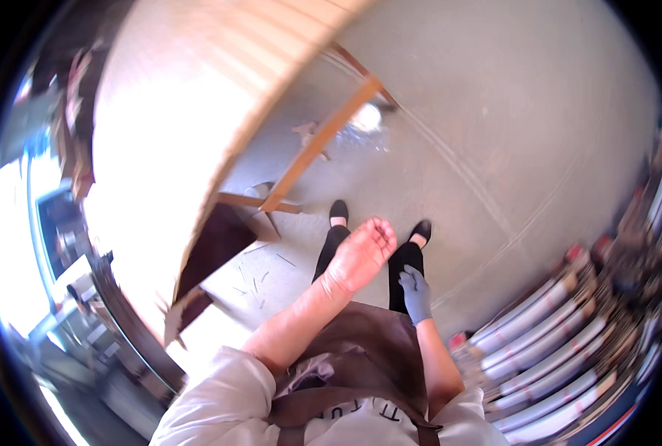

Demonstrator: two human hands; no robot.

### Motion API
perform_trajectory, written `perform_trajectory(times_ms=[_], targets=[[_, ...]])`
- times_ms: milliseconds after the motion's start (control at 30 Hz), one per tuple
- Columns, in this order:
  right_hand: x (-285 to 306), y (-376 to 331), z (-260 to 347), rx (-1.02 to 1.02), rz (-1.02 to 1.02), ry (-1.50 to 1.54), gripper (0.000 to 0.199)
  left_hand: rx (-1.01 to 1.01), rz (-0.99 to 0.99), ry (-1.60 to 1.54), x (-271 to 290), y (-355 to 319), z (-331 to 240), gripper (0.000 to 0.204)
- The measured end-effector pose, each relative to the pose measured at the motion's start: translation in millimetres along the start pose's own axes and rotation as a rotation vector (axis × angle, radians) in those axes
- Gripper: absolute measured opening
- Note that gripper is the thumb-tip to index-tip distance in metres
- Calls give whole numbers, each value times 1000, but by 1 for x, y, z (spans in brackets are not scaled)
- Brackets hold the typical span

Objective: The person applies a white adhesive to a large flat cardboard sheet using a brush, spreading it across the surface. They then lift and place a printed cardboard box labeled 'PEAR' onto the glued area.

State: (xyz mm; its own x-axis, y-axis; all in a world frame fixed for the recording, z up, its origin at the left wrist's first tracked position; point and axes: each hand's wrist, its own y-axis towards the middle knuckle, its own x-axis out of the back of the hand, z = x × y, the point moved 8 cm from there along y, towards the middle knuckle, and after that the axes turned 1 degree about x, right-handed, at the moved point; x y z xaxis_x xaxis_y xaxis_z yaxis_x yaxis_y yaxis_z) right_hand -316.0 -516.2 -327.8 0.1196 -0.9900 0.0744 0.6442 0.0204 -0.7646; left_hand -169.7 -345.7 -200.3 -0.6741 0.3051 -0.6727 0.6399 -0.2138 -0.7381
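Observation:
My left hand (361, 256) is bare and raised in front of my body, palm up. Its fingers are loosely curled, and nothing lies in the palm. A grey glove covers my right hand (415, 295), which hangs lower beside my right thigh. The gloved fingers are slightly apart with no object visible in them. A brown apron (360, 349) covers my front, close to both hands. The nearest furniture is a large, brightly lit wooden table (197, 111) to the left; neither hand touches it.
A wooden brace (320, 145) runs under the table, near a dark-sided box (223, 245). Clear plastic film (364, 134) and thin scraps (255, 282) lie on the grey floor (524, 126). Stacked pale rolls (528, 320) stand at the right. Shelving and equipment (100, 349) line the left.

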Motion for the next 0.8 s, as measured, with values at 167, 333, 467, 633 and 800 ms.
perform_trajectory(times_ms=[167,333,467,633,800], targets=[[111,-33,56,138,24,-89,8,-68,155,125,-24,-124,10,5],[170,-22,77,175,70,-136,15,-192,-126,589,74,-245,-16,8],[130,-75,122,190,65,-408,13,-279,-400,685,233,-354,-28,15],[1,-123,149,259,180,-534,17,-354,-712,516,405,-493,-28,19],[-185,-163,185,613,480,-1107,32,-623,-865,457,529,-603,-32,33]])
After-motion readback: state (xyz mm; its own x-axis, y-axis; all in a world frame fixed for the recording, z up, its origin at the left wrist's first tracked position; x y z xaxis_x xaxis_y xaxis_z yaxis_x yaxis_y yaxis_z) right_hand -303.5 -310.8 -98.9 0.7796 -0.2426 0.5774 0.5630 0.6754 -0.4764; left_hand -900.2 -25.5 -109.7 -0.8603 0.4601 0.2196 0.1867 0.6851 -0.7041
